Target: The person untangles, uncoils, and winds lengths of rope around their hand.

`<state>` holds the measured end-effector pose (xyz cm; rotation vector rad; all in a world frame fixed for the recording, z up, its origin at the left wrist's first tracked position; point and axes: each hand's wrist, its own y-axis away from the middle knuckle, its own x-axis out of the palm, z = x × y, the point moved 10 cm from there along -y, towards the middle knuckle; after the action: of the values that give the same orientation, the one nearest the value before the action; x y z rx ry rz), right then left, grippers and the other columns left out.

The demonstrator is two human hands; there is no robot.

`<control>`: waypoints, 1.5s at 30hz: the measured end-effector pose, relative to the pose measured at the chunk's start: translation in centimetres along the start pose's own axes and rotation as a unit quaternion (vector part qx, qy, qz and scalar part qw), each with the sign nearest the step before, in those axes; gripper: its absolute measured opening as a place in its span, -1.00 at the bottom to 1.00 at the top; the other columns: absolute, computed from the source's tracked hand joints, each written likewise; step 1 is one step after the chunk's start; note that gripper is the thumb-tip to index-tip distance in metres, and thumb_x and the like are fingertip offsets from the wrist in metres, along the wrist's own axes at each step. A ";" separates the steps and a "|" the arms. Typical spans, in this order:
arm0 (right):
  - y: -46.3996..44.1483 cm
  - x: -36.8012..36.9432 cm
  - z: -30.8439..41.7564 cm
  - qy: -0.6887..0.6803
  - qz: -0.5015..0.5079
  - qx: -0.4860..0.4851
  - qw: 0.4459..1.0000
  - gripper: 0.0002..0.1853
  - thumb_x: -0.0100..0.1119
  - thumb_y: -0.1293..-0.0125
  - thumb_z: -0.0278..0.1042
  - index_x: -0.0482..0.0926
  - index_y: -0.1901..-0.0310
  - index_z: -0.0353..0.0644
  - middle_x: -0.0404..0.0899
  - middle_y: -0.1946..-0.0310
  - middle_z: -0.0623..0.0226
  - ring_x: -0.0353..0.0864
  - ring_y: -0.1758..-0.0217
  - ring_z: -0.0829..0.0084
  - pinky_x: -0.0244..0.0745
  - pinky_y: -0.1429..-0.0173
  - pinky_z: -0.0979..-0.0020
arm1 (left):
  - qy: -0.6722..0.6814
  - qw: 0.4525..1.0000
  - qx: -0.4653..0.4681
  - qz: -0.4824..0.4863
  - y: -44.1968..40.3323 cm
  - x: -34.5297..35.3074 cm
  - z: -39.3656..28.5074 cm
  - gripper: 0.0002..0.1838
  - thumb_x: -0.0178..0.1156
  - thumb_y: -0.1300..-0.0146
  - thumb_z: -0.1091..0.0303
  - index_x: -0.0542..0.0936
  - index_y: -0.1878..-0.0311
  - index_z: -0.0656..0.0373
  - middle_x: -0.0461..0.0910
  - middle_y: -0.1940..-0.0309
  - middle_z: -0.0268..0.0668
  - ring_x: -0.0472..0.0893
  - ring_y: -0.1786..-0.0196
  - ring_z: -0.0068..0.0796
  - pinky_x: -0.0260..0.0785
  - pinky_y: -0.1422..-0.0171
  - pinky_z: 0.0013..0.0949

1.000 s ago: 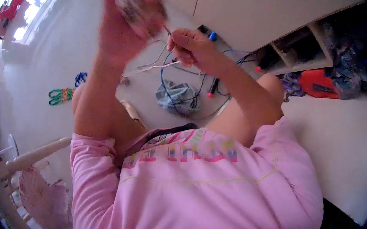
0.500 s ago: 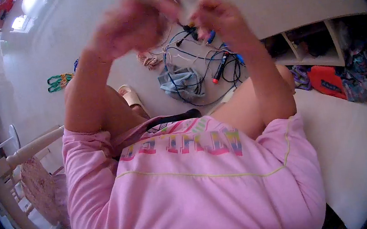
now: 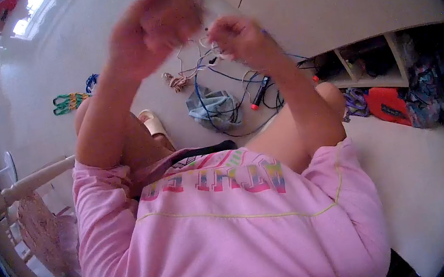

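My left hand [image 3: 163,24] is raised at the top, its fingers curled and smeared by motion. Something thin and blurred is at its fingers, too smeared to name. To its right, my right hand [image 3: 237,39] has its fingers bent into a pinch; whatever is between them cannot be made out. Below the hands, blue cables [image 3: 200,94] loop over a grey-blue cloth [image 3: 213,109] on the floor. Beside them lie a black tool with a red end [image 3: 260,94] and a bundle of pale cord [image 3: 175,81].
Green and yellow cord [image 3: 69,103] and dark blue cord [image 3: 91,83] lie at the left. A slipper [image 3: 152,123] is on my foot. A shelf unit [image 3: 400,58] stands at the right, near a red cloth item [image 3: 388,105]. A chair rail [image 3: 41,179] is lower left.
Since half a second ago, my right hand has moved down and left. Both hands were also blurred and raised earlier. The dark, patterned blur at my left hand one second ago no longer shows clearly.
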<state>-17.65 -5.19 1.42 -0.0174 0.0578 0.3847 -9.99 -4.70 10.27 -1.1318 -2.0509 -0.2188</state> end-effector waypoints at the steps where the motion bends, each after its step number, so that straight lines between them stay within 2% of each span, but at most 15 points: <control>1: 0.4 2.3 -0.5 0.012 0.054 0.006 0.998 -0.81 0.01 -0.25 -0.24 0.50 0.32 -0.18 0.32 0.68 0.54 0.24 0.69 0.69 0.21 0.57 0.61 | 0.143 0.983 0.114 0.029 -0.2 -0.5 -3.0 -0.70 -0.10 -0.31 0.15 0.39 0.40 0.18 0.39 0.60 -0.42 0.42 0.46 -0.63 0.30 0.33 -0.45; 3: 2.1 5.8 0.6 -0.050 0.154 0.010 0.987 -0.85 0.04 -0.24 -0.30 0.49 0.32 -0.20 0.31 0.66 0.55 0.21 0.70 0.74 0.13 0.62 0.64 | -0.336 0.905 0.231 -0.120 0.5 -4.3 -6.0 -0.71 -0.12 -0.32 0.15 0.39 0.30 0.19 0.44 0.50 -0.34 0.44 0.42 -0.58 0.29 0.31 -0.47; 5: 2.1 5.7 1.9 -0.102 0.151 0.012 0.983 -0.86 0.07 -0.23 -0.32 0.49 0.34 -0.21 0.30 0.65 0.57 0.18 0.70 0.76 0.07 0.66 0.66 | -0.664 0.673 0.276 -0.177 0.6 -6.2 -5.9 -0.78 -0.09 -0.30 0.25 0.38 0.34 0.20 0.43 0.54 -0.36 0.42 0.45 -0.57 0.32 0.29 -0.41; 7: 1.5 0.9 3.4 -0.143 0.036 0.008 0.989 -0.86 0.10 -0.21 -0.31 0.49 0.35 -0.21 0.29 0.66 0.58 0.15 0.71 0.78 0.03 0.67 0.67 | -0.521 0.830 0.132 -0.152 -0.6 -7.2 -1.4 -0.78 -0.08 -0.30 0.24 0.39 0.35 0.19 0.40 0.59 -0.35 0.40 0.49 -0.59 0.30 0.40 -0.47; 10: 0.9 -5.9 3.4 -0.155 -0.126 -0.011 0.980 -0.86 0.13 -0.19 -0.32 0.48 0.37 -0.20 0.27 0.67 0.60 0.11 0.72 0.79 -0.01 0.68 0.70 | -0.455 0.869 -0.173 -0.091 0.0 -4.6 6.2 -0.77 -0.10 -0.31 0.20 0.38 0.33 0.17 0.34 0.65 -0.39 0.36 0.60 -0.60 0.24 0.54 -0.51; 13: 0.2 -5.7 1.4 -0.115 -0.138 -0.020 0.984 -0.85 0.14 -0.19 -0.28 0.48 0.39 -0.18 0.26 0.68 0.60 0.12 0.72 0.79 -0.03 0.68 0.72 | -0.120 0.990 -0.007 0.073 0.3 -1.1 4.0 -0.76 -0.12 -0.32 0.16 0.40 0.25 0.13 0.34 0.64 -0.44 0.32 0.64 -0.67 0.21 0.58 -0.52; 17: 1.0 3.6 -1.1 -0.072 0.066 0.052 0.994 -0.86 0.06 -0.23 -0.29 0.45 0.33 -0.17 0.27 0.68 0.58 0.15 0.70 0.78 0.04 0.65 0.69 | 0.150 0.966 0.185 -0.099 1.0 -3.4 -4.9 -0.78 -0.13 -0.32 0.23 0.41 0.11 0.12 0.42 0.40 -0.47 0.41 0.41 -0.50 0.29 0.15 -0.38; 18: 1.7 5.0 -0.6 -0.076 0.108 0.051 0.990 -0.86 0.04 -0.25 -0.30 0.45 0.32 -0.18 0.26 0.69 0.57 0.14 0.70 0.78 0.04 0.65 0.68 | -0.293 0.883 0.279 -0.237 3.0 -5.8 -7.9 -0.72 -0.15 -0.32 0.21 0.41 0.06 0.16 0.46 0.29 -0.39 0.45 0.31 -0.47 0.31 0.13 -0.37; 19: 2.4 6.3 0.4 -0.080 0.149 0.049 0.984 -0.86 0.01 -0.26 -0.30 0.44 0.31 -0.19 0.26 0.70 0.57 0.14 0.71 0.78 0.04 0.64 0.67 | -0.668 0.597 0.307 -0.320 4.2 -5.6 -9.4 -0.66 -0.16 -0.32 0.19 0.42 0.00 0.19 0.49 0.18 -0.32 0.48 0.22 -0.43 0.34 0.11 -0.37; 22: 2.2 4.6 2.7 -0.103 0.120 0.051 0.986 -0.85 -0.04 -0.28 -0.32 0.44 0.30 -0.22 0.25 0.72 0.54 0.12 0.72 0.78 0.01 0.65 0.67 | -0.703 0.645 0.219 -0.204 1.0 -6.7 -7.8 -0.81 -0.06 -0.27 0.27 0.46 0.21 0.16 0.45 0.34 -0.37 0.43 0.38 -0.45 0.29 0.15 -0.34; 23: 1.9 2.9 3.1 -0.112 0.085 0.052 0.989 -0.84 -0.05 -0.29 -0.33 0.44 0.31 -0.23 0.25 0.73 0.54 0.11 0.72 0.78 0.00 0.65 0.67 | -0.811 0.530 0.204 -0.140 0.4 -4.7 -5.8 -0.80 -0.02 -0.23 0.28 0.47 0.30 0.22 0.47 0.32 -0.26 0.45 0.37 -0.43 0.31 0.22 -0.32; 24: 1.5 0.8 3.3 -0.161 0.023 0.027 0.986 -0.82 -0.03 -0.28 -0.29 0.44 0.34 -0.23 0.20 0.75 0.53 0.07 0.74 0.76 -0.05 0.67 0.65 | -0.692 0.695 0.090 -0.172 -0.3 -7.6 -2.9 -0.76 0.00 -0.23 0.22 0.47 0.33 0.22 0.46 0.48 -0.19 0.46 0.43 -0.43 0.31 0.33 -0.32; 29: 1.0 -5.1 2.3 -0.340 -0.050 -0.013 0.939 -0.70 0.02 -0.24 -0.11 0.47 0.41 -0.20 0.21 0.78 0.55 0.07 0.77 0.73 -0.05 0.71 0.63 | -0.437 0.876 -0.182 -0.090 0.4 -6.2 5.9 -0.53 -0.18 -0.30 -0.04 0.46 0.43 0.19 0.32 0.73 -0.44 0.35 0.64 -0.67 0.21 0.57 -0.53; 33: 1.1 -6.6 2.5 -0.450 -0.051 -0.030 0.891 -0.68 -0.01 -0.25 -0.08 0.47 0.42 -0.20 0.25 0.78 0.53 0.10 0.78 0.72 -0.07 0.74 0.63 | -0.491 0.849 -0.117 -0.155 -0.3 -8.0 3.3 -0.63 -0.06 -0.28 0.04 0.42 0.44 0.16 0.30 0.71 -0.48 0.33 0.64 -0.70 0.23 0.58 -0.57; 45: 1.5 -8.2 0.7 0.113 -0.132 0.065 0.983 -0.77 0.22 -0.09 -0.34 0.49 0.24 -0.23 0.48 0.56 0.40 0.32 0.67 0.69 0.21 0.61 0.61 | -0.505 0.822 0.067 -0.256 2.3 -11.2 -6.0 -0.74 0.20 -0.11 0.31 0.45 0.16 0.18 0.49 0.46 -0.39 0.49 0.40 -0.61 0.37 0.24 -0.49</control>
<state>-25.73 -6.86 2.59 0.0600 0.3027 0.1108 -1.50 -13.48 6.20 -0.5841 -3.2345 0.3617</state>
